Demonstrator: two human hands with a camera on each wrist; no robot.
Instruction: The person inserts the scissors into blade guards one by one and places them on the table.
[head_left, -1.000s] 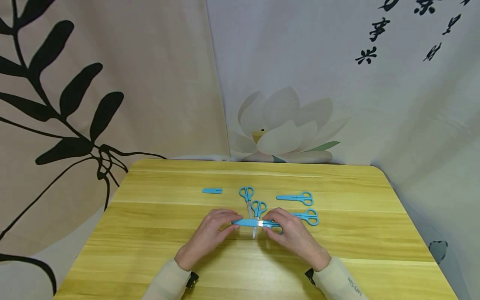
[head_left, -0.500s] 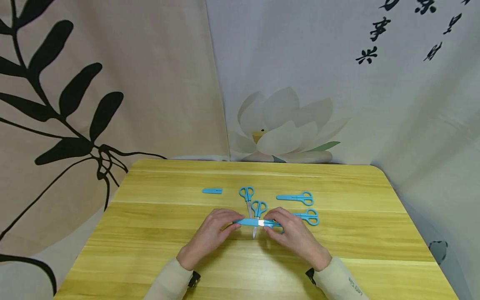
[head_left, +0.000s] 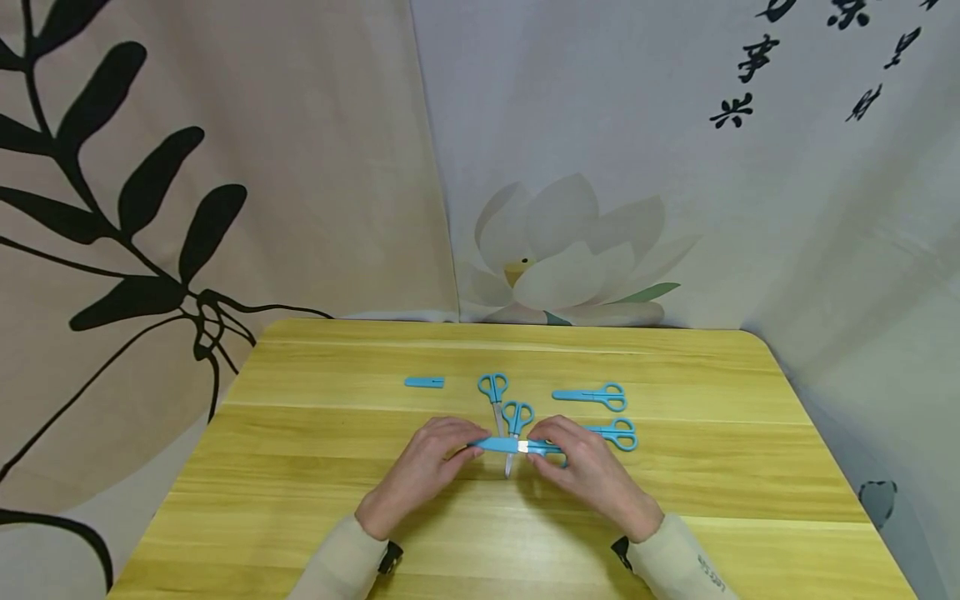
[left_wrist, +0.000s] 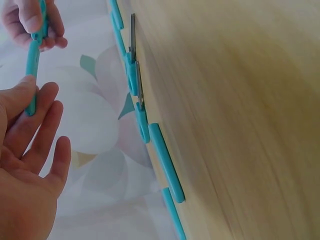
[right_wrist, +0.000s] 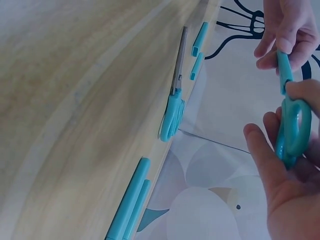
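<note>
My left hand (head_left: 426, 458) pinches the tip of a blue scissors cap (head_left: 498, 444) between thumb and fingers. The right hand (head_left: 588, 468) grips the blue handles of a pair of scissors (right_wrist: 288, 120), whose blades sit mostly inside that cap. A short strip of bare metal shows between cap and handles in the head view. Both hands hold them level above the table. Below lie two uncapped scissors, one farther back (head_left: 492, 387) and one nearer (head_left: 517, 417), their metal blades toward me; the held pair crosses over the nearer blades.
On the wooden table (head_left: 322, 500), a loose blue cap (head_left: 424, 382) lies at the back left. Another cap (left_wrist: 167, 162) shows in the left wrist view. Two capped scissors lie at the right, one behind (head_left: 592, 396), one partly hidden by my right hand (head_left: 619, 434). Printed curtains (head_left: 337, 167) hang behind.
Both hands, with the cap and scissors between them, have shifted very slightly to the right. The grips are the same, and the items on the table have not moved.
</note>
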